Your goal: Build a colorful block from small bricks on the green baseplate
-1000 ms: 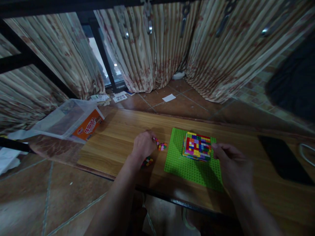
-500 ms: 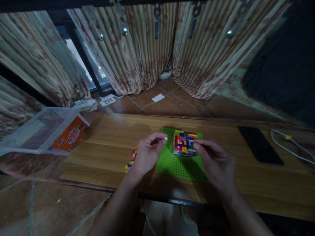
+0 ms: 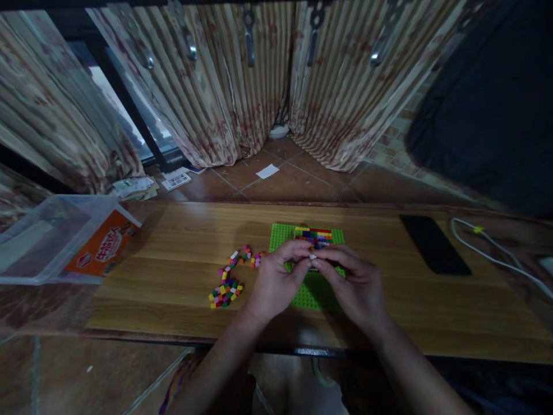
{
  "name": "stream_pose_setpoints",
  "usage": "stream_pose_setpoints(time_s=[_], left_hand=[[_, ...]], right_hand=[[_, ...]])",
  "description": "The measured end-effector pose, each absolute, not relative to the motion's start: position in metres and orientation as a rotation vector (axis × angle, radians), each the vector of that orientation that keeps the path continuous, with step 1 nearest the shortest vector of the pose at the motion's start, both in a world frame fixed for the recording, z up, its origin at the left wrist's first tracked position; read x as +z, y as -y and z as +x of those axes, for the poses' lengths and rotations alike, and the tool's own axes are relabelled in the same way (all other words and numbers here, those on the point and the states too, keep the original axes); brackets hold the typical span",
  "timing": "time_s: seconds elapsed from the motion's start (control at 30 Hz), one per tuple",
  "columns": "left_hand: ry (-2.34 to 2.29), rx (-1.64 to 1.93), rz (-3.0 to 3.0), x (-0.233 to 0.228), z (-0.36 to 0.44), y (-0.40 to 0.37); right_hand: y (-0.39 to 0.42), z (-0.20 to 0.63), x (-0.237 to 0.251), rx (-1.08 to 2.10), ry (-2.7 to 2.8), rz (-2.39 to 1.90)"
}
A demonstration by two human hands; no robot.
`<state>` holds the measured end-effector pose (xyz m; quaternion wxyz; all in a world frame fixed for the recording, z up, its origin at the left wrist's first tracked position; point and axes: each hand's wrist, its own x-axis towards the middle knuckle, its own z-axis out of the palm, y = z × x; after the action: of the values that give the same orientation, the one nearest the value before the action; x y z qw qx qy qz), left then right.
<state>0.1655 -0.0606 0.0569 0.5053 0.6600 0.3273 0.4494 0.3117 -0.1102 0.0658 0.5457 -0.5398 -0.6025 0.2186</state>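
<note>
Brick block: a multicoloured square block of small plastic bricks (image 3: pixel 314 235) sits on the far half of a bright green studded plastic baseplate (image 3: pixel 280 236); only its far edge shows above the fingers, so the near part is hidden.
Baseplate: lies flat on the wooden worktop (image 3: pixel 181 230), squarely in front of the person, which probably keeps the block steady and within easy reach.
Left hand (image 3: pixel 276 282): fingers curled in, thumb and forefinger closed to a pinch over the block's near edge; something tiny and pale seems to sit between the tips, but it is too small to name.
Right hand (image 3: pixel 356 285): the same pinch, its tips meeting the left hand's; what it grips cannot be told.
Loose bricks: a scatter of small coloured plastic bricks (image 3: pixel 227 285) just left of the baseplate, beside the left hand, handy for picking.
Tub: a clear plastic storage tub (image 3: pixel 38 242) at the worktop's left end, tipped on its side.
Writing: the tub's orange label (image 3: pixel 101 251) carries white characters and a red-and-white logo, too blurred to read.
Right end: a black phone (image 3: pixel 433 245) lying flat, and a white cable (image 3: pixel 496 259) beyond it.
</note>
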Motion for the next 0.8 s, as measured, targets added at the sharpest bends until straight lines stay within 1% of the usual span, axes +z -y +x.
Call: stream_pose_setpoints(time_s=[0.23,0.4,0.5,0.6,0.7,0.8], left_hand=[[-0.826,1.122,1.619,0.066,0.166,0.061],[-1.132,1.207,1.574,0.062,0.141,0.039],[-1.456,1.076,1.578,0.056,0.12,0.022],[-1.728,0.862,1.686,0.052,0.101,0.012],[-1.862,0.683,1.792,0.054,0.09,0.01],[-1.88,0.509,1.888,0.057,0.085,0.011]], right_hand=[[0.109,0.325,0.064,0.447,1.395,-1.38],[0.106,0.346,0.052,0.473,1.355,-1.464],[0.105,0.349,0.047,0.515,1.38,-1.494],[0.104,0.345,0.047,0.532,1.402,-1.511],[0.103,0.343,0.047,0.518,1.394,-1.531],[0.102,0.346,0.046,0.496,1.396,-1.549]])
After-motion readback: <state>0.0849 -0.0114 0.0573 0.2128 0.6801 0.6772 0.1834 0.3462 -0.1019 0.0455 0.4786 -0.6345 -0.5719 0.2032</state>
